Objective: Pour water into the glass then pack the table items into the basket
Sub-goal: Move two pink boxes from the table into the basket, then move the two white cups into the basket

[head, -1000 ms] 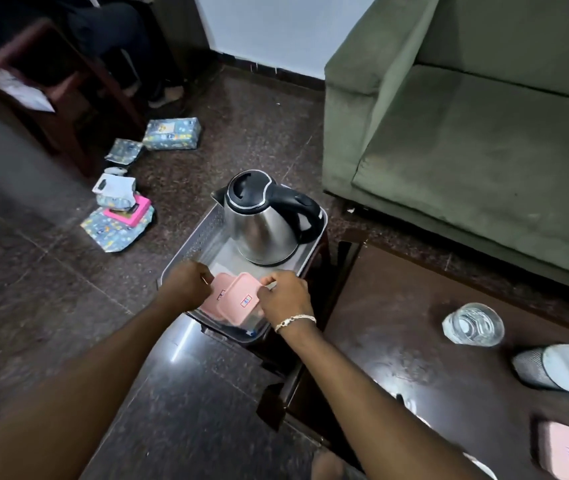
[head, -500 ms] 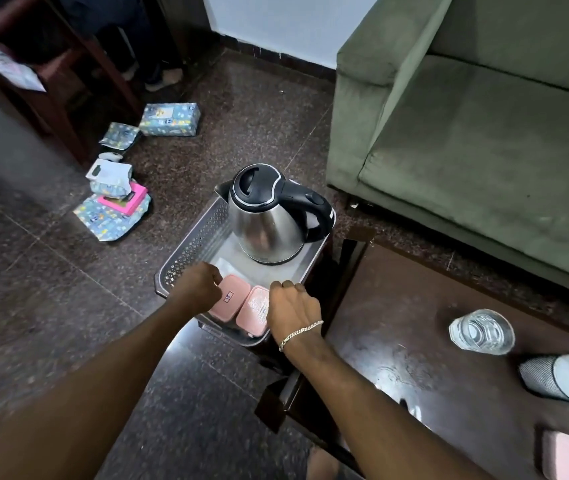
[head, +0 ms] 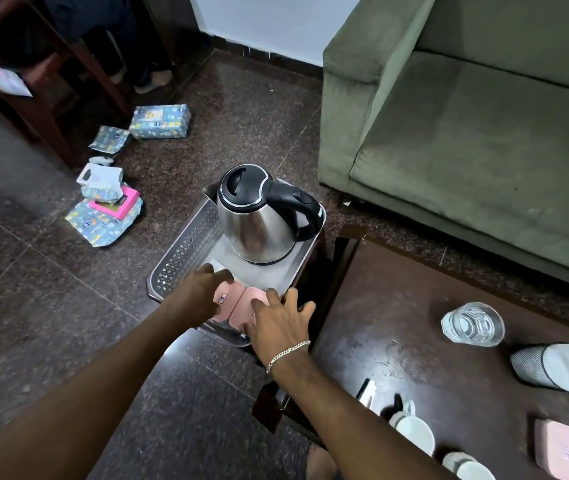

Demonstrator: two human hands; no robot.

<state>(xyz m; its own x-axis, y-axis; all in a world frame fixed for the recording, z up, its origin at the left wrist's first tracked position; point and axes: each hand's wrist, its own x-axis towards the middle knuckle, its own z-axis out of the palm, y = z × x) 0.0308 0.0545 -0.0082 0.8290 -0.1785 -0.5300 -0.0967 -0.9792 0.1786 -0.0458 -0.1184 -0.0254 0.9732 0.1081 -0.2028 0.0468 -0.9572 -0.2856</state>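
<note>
A grey perforated basket (head: 182, 251) stands on a low stool left of the dark table (head: 397, 327). Inside it sits a steel kettle (head: 258, 223) with a black lid and handle, and two pink lidded boxes (head: 241, 303) lie side by side at the near end. My left hand (head: 200, 292) rests on the left box, fingers spread. My right hand (head: 279, 320) hovers over the right box with fingers apart, holding nothing. On the table stand a glass of water (head: 473, 323), a third pink box (head: 563, 448), two white cups (head: 414, 431) and a grey-and-white slipper (head: 560, 368).
A green sofa (head: 483, 133) runs behind the table. Wrapped blue parcels, a pink box and a tissue pack (head: 106, 199) lie on the floor to the left, near a wooden chair (head: 33, 81) where a person's feet show.
The tilted pink box has been laid flat beside the other in the basket. Both hands have loosened and opened their fingers, and my right hand has drawn back slightly.
</note>
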